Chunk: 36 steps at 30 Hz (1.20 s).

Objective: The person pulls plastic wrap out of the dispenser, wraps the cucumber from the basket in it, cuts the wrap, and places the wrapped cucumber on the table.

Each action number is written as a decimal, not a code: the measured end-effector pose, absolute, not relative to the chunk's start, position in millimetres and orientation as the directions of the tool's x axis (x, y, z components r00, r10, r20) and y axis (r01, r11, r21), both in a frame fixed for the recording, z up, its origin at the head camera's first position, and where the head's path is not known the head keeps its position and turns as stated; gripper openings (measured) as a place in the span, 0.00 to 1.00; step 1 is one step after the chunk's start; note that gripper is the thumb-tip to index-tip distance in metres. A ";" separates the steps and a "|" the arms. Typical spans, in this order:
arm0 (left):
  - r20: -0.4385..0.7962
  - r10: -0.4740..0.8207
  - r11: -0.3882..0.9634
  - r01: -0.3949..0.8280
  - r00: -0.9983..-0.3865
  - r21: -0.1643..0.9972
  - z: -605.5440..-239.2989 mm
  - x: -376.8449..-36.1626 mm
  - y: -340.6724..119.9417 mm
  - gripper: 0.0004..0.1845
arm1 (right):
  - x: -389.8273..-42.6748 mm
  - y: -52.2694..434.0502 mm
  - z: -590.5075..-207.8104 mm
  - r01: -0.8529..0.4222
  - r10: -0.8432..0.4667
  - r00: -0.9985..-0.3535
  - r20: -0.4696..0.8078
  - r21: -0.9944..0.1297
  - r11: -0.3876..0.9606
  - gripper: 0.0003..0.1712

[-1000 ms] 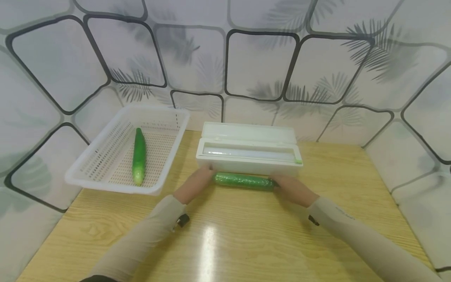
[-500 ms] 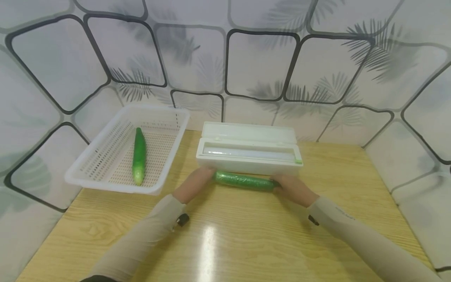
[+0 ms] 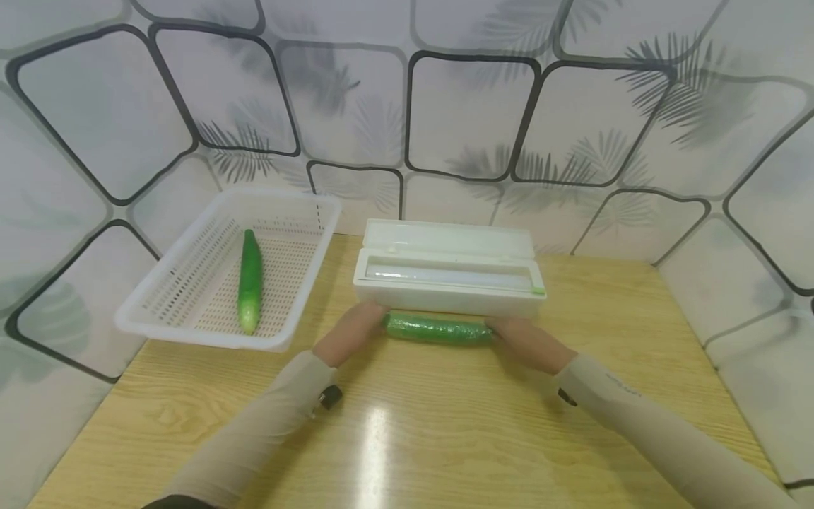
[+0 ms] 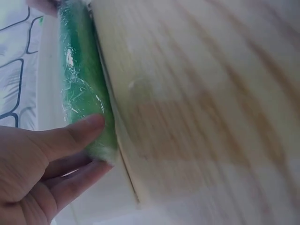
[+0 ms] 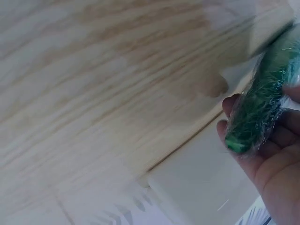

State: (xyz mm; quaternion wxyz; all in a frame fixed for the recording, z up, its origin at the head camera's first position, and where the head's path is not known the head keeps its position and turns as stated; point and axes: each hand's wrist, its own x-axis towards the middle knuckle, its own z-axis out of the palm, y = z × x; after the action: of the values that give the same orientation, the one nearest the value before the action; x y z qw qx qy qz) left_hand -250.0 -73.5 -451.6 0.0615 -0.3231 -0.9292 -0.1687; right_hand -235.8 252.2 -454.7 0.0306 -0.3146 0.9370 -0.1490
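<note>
Left hand [image 3: 351, 332] curled on the left end of the wrapped cucumber [image 3: 437, 329], thumb [image 4: 70, 136] laid over the film and the other fingers tucked beneath, as seen from the left wrist. Beige sleeve running back from it toward the near edge of the wooden table [image 3: 407, 438].

Far left: white perforated basket [image 3: 191, 332] on the table's left corner, against the patterned wall [image 3: 470, 113]. Bare cucumber [image 3: 249, 281] lying lengthwise inside, unwrapped, well apart from both hands.

Centre: white cling-film dispenser box [image 3: 449, 279] with lid tipped back, a small green tab [image 3: 538, 290] at its right front corner. Wrapped cucumber just in front of the box, crosswise and level, spanning the gap between the two hands; shiny crinkled film all along it. Touching the table or raised just above it: cannot tell. Near or touching the box front: cannot tell either.

Right: right hand [image 3: 523, 338] cupped round the cucumber's right end, fingers [image 5: 243, 126] bent under the film-covered tip in the right wrist view, palm behind it. Matching beige sleeve angling off to the lower right. Bright glare streak on the tabletop between the two forearms.
</note>
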 end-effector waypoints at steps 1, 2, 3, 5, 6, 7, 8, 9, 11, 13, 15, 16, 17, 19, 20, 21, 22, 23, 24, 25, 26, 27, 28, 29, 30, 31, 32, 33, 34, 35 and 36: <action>0.219 0.584 0.726 0.624 -0.781 0.288 -450.9 -249.3 -74.5 0.06 | -234.3 252.2 -454.7 -0.578 -0.599 -0.800 0.011 -0.277 0.767 0.17; 0.216 0.589 0.720 0.627 -0.779 0.298 -450.4 -248.6 -75.5 0.06 | -232.9 252.2 -455.1 -0.585 -0.605 -0.796 -0.011 -0.242 0.774 0.18; 0.210 0.592 0.714 0.628 -0.778 0.310 -450.0 -248.0 -76.2 0.06 | -231.6 252.2 -455.0 -0.588 -0.607 -0.794 -0.025 -0.218 0.779 0.20; 0.203 0.604 0.704 0.635 -0.771 0.318 -449.5 -247.8 -76.9 0.05 | -229.9 251.8 -454.7 -0.590 -0.609 -0.792 -0.038 -0.208 0.780 0.25; 0.197 0.610 0.701 0.639 -0.767 0.316 -449.6 -247.8 -77.1 0.05 | -229.4 251.7 -454.6 -0.594 -0.612 -0.790 -0.035 -0.203 0.778 0.25; 0.186 0.614 0.701 0.639 -0.767 0.317 -449.5 -248.1 -76.8 0.05 | -229.0 251.7 -454.3 -0.595 -0.612 -0.790 -0.032 -0.197 0.779 0.25; 0.174 0.616 0.703 0.636 -0.768 0.317 -449.5 -248.5 -76.4 0.05 | -229.0 251.7 -454.3 -0.596 -0.611 -0.791 -0.028 -0.193 0.780 0.25; 0.164 0.617 0.706 0.634 -0.769 0.315 -449.6 -249.2 -75.9 0.04 | -228.8 251.8 -454.2 -0.596 -0.609 -0.793 -0.021 -0.188 0.781 0.25; 0.122 0.604 0.724 0.607 -0.787 0.328 -449.6 -250.6 -74.2 0.05 | -229.0 252.1 -454.6 -0.601 -0.610 -0.793 -0.002 -0.171 0.781 0.25; 0.075 0.579 0.747 0.566 -0.812 0.349 -449.9 -252.3 -72.0 0.07 | -229.5 252.5 -455.7 -0.603 -0.607 -0.794 0.025 -0.157 0.782 0.26; 0.040 0.557 0.772 0.535 -0.830 0.344 -450.2 -253.5 -69.4 0.11 | -230.0 252.7 -456.8 -0.604 -0.603 -0.796 0.055 -0.148 0.783 0.26; 0.028 0.545 0.783 0.521 -0.838 0.340 -450.0 -253.7 -68.0 0.13 | -230.0 252.7 -457.2 -0.606 -0.602 -0.795 0.073 -0.151 0.781 0.26; 0.034 0.541 0.790 0.522 -0.840 0.322 -450.0 -253.8 -66.7 0.13 | -230.0 252.5 -457.5 -0.607 -0.600 -0.795 0.091 -0.156 0.780 0.26; 0.051 0.540 0.799 0.531 -0.840 0.283 -449.2 -253.3 -64.2 0.11 | -229.6 252.2 -458.0 -0.612 -0.599 -0.791 0.125 -0.163 0.774 0.24; 0.061 0.543 0.799 0.537 -0.838 0.268 -448.1 -252.6 -63.3 0.09 | -229.5 251.8 -458.1 -0.616 -0.599 -0.788 0.141 -0.165 0.770 0.23; 0.071 0.546 0.798 0.544 -0.835 0.260 -447.2 -252.2 -62.6 0.07 | -229.4 251.4 -458.5 -0.618 -0.599 -0.786 0.155 -0.168 0.768 0.22; 0.079 0.552 0.796 0.553 -0.830 0.248 -445.9 -251.7 -62.1 0.05 | -229.3 251.1 -458.9 -0.621 -0.599 -0.784 0.164 -0.169 0.766 0.20; 0.084 0.559 0.793 0.561 -0.825 0.238 -444.9 -251.4 -62.0 0.04 | -229.1 250.8 -459.5 -0.621 -0.599 -0.783 0.166 -0.165 0.766 0.19; 0.075 0.562 0.791 0.561 -0.824 0.242 -443.6 -251.0 -62.1 0.03 | -228.5 250.7 -460.1 -0.619 -0.598 -0.785 0.161 -0.156 0.770 0.18; 0.072 0.568 0.786 0.566 -0.820 0.249 -442.3 -250.8 -62.6 0.03 | -227.7 250.7 -460.4 -0.617 -0.599 -0.786 0.152 -0.145 0.774 0.18; 0.064 0.569 0.782 0.564 -0.820 0.266 -441.1 -250.8 -63.2 0.03 | -227.0 250.5 -460.5 -0.610 -0.595 -0.792 0.137 -0.146 0.779 0.18; 0.053 0.569 0.778 0.558 -0.821 0.288 -440.2 -251.1 -63.8 0.04 | -226.1 250.7 -460.6 -0.603 -0.591 -0.798 0.122 -0.144 0.785 0.19; 0.044 0.569 0.774 0.553 -0.821 0.307 -439.3 -251.5 -64.5 0.04 | -225.1 250.9 -460.4 -0.596 -0.587 -0.803 0.107 -0.143 0.790 0.19; 0.029 0.568 0.772 0.545 -0.822 0.327 -438.9 -251.8 -65.2 0.04 | -224.0 251.0 -460.1 -0.591 -0.584 -0.806 0.094 -0.144 0.794 0.20; 0.016 0.566 0.770 0.535 -0.824 0.348 -438.5 -252.4 -65.7 0.04 | -223.1 251.1 -459.7 -0.586 -0.580 -0.810 0.084 -0.148 0.797 0.21; 0.002 0.564 0.769 0.526 -0.826 0.364 -438.4 -253.0 -66.0 0.04 | -222.5 251.1 -459.5 -0.582 -0.578 -0.812 0.077 -0.155 0.798 0.21; -0.017 0.558 0.773 0.513 -0.829 0.373 -438.8 -253.7 -66.0 0.04 | -222.2 251.1 -459.6 -0.579 -0.575 -0.815 0.073 -0.163 0.799 0.21; -0.032 0.557 0.777 0.506 -0.830 0.375 -439.3 -254.4 -66.0 0.04 | -222.1 251.2 -459.8 -0.579 -0.575 -0.815 0.072 -0.167 0.798 0.20; -0.044 0.555 0.781 0.503 -0.830 0.372 -440.0 -254.9 -66.0 0.04 | -222.0 251.2 -460.2 -0.578 -0.575 -0.815 0.072 -0.172 0.797 0.20; -0.054 0.555 0.784 0.500 -0.830 0.367 -440.8 -255.3 -65.9 0.05 | -222.0 251.2 -460.5 -0.577 -0.574 -0.816 0.073 -0.179 0.797 0.20; -0.057 0.554 0.786 0.499 -0.831 0.364 -441.7 -255.6 -65.9 0.07 | -222.2 251.4 -461.2 -0.578 -0.575 -0.815 0.077 -0.176 0.797 0.20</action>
State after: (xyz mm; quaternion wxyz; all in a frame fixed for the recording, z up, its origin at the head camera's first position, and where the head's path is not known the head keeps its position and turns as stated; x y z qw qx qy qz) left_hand -255.6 -65.9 -441.7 -0.0807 -0.2796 -0.9416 -0.1694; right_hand -222.2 251.4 -461.2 -0.0097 -0.3042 0.9478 -0.0957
